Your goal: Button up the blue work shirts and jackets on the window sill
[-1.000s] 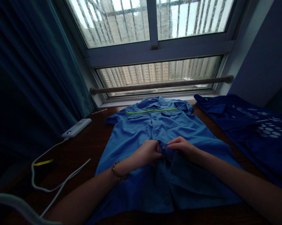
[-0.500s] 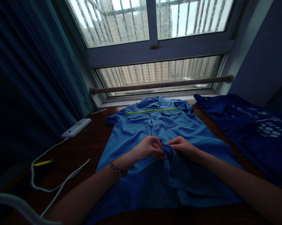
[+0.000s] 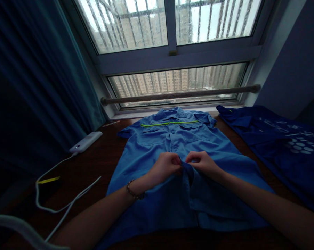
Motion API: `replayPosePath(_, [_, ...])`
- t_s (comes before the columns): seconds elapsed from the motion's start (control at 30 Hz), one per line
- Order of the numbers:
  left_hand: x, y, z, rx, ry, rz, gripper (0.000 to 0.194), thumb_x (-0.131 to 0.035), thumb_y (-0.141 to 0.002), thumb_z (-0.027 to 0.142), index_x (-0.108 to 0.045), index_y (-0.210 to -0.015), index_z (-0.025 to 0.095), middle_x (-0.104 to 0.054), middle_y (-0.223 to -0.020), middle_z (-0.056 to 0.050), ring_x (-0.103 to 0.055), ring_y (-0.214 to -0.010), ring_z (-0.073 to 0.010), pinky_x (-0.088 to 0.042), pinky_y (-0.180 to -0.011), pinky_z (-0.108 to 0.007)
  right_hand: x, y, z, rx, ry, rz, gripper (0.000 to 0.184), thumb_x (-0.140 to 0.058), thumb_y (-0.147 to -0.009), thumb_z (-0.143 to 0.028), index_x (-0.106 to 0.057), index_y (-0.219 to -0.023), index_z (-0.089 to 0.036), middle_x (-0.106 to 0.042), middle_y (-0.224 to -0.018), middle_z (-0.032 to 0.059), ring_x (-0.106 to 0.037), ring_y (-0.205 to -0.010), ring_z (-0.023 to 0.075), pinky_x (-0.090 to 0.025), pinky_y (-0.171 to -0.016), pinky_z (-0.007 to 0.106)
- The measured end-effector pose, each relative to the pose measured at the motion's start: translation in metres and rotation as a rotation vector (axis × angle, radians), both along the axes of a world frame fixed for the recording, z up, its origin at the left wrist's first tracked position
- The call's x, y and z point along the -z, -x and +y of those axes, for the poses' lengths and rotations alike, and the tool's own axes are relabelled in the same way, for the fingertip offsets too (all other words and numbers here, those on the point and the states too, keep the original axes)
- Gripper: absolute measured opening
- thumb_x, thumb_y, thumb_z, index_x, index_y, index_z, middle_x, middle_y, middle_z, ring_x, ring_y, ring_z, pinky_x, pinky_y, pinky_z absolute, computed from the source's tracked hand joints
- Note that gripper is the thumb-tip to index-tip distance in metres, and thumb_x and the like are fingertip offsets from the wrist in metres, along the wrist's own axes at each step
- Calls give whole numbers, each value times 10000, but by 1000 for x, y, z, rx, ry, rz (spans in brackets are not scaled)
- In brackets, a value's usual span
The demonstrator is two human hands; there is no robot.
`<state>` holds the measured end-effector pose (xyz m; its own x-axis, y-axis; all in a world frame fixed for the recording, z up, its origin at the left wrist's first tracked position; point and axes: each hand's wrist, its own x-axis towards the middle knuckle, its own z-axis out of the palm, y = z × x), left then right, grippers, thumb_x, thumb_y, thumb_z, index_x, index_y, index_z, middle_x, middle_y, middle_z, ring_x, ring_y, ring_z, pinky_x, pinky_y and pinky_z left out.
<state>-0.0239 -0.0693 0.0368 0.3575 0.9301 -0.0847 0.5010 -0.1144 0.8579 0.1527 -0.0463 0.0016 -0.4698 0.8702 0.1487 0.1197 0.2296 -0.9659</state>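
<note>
A light blue short-sleeved button-up shirt (image 3: 151,194) with a yellow-green stripe across its chest lies front side up, collar toward the window. My left hand (image 3: 168,166), bracelet on its wrist, is closed in a pinch on the shirt's front edge at mid-placket. Close beside it, my right hand (image 3: 202,165) pinches the same raised edge between thumb and fingers. Below the hands, the front flap is lifted and folded over. Above them, buttons run up the placket. Whether a button sits between my fingertips is hidden.
A darker blue printed garment (image 3: 274,146) lies to the right. On the left are a white power bank (image 3: 86,142), a white cable (image 3: 70,205) and a yellow strip (image 3: 49,180). A curtain (image 3: 42,76) hangs left; a metal rail (image 3: 180,94) crosses the window behind.
My left hand has turned slightly and its fingers have closed tighter at the shirt's edge. My right thumb and fingers have bent more into a pinch. The shirt has barely moved.
</note>
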Motion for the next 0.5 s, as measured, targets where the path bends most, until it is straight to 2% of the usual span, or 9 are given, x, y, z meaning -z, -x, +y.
replayPosePath(0.13, [0, -1, 0, -14, -39, -23, 51, -571, -613, 174, -576, -647, 136, -635, -590, -3, -600, -576, -141, -420, -500, -200, -1, 2, -5, 70, -109, -86, 156, -644, -653, -289, -606, -680, -141, -581, -662, 4, -539, -635, 126, -417, -545, 209])
replayPosePath(0.23, [-1, -4, 1, -34, 62, -161, 48, -580, -605, 162, -570, -640, 131, -634, -588, -6, -603, -585, -143, -445, -540, -219, -3, 1, -6, 128, -223, -134, 133, -638, -668, -280, -606, -667, -150, -579, -656, 4, -529, -630, 119, -404, -529, 199])
replayPosePath(0.4, [-2, -10, 1, -171, 258, -380, 100, -601, -614, 171, -549, -681, 118, -611, -597, -6, -599, -589, -133, -474, -614, -257, -3, 2, -9, 182, -369, -219, 91, -613, -696, -252, -586, -683, -166, -574, -666, 4, -528, -623, 118, -401, -533, 206])
replayPosePath(0.5, [2, -12, 0, -189, 201, -383, 180, -637, -622, 241, -525, -689, 118, -573, -579, 10, -558, -532, -104, -443, -537, -219, 1, 6, -14, 172, -419, -269, 74, -593, -706, -219, -541, -694, -168, -550, -652, -6, -508, -596, 109, -391, -532, 205])
